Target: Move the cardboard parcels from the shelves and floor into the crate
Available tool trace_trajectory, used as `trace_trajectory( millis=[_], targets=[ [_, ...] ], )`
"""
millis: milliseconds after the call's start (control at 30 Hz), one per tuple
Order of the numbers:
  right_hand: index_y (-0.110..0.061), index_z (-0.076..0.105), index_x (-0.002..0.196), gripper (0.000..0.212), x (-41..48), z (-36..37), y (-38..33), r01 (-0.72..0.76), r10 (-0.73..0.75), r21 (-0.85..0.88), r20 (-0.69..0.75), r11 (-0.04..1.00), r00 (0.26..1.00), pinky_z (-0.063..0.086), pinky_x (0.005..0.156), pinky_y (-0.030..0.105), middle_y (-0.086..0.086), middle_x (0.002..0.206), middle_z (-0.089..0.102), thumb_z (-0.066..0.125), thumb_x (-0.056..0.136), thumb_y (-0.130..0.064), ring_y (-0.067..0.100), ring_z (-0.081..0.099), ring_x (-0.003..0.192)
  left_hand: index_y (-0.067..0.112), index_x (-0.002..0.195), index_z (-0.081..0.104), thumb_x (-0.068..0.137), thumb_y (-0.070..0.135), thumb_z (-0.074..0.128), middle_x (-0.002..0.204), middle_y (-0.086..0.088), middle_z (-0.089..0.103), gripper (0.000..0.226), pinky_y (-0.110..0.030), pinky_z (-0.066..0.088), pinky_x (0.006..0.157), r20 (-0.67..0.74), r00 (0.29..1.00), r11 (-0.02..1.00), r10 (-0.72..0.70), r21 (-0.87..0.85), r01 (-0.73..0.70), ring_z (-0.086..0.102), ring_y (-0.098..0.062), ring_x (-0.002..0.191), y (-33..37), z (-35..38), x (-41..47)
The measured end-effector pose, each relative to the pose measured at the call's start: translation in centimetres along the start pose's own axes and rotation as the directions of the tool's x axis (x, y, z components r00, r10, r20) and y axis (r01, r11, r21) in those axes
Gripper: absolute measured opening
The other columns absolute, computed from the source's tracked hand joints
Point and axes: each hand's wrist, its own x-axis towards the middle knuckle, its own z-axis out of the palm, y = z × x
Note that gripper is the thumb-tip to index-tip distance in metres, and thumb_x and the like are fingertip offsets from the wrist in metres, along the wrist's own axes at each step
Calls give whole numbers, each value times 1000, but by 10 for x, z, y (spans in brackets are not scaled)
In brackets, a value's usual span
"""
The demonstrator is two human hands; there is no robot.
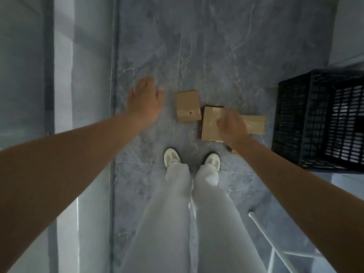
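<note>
Three cardboard parcels lie on the grey marble floor ahead of my feet: a small one, a larger one and a flat one partly behind my right hand. My right hand hovers over the larger parcel with fingers loosely spread, holding nothing. My left hand is stretched out flat to the left of the small parcel, fingers straight, empty. The black slatted crate stands at the right; its inside looks dark and I cannot tell its contents.
My white trousers and pale shoes stand just behind the parcels. A white metal shelf frame runs along the lower right. A grey wall or door panel lines the left side.
</note>
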Motion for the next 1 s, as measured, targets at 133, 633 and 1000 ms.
trace_trajectory(
  millis=[133,633,1000],
  targets=[
    [-10,28,149,53,74,59,51,15,-11,-71,63,997,998,31,111,45,16,147,37,43,100,-26,34,37,135,-2,135,43,102,21,38,135,-25,48,41,-49,35,102,49,997,998,58,20,-59,49,-41,119,-22,97,52],
    [9,31,144,72,235,211,86,-594,328,641,496,486,804,47,102,42,29,137,50,13,77,28,39,51,127,31,147,40,104,28,33,150,-13,29,44,-38,30,112,347,936,962,-54,-233,143,33,-37,135,-25,302,212],
    [1,60,97,36,136,135,30,-537,318,620,436,572,842,53,91,41,16,99,60,32,81,19,26,61,85,29,134,52,78,5,56,137,-8,46,61,-39,41,105,599,777,609,-192,-548,573,45,-29,124,-23,186,105]
  ],
)
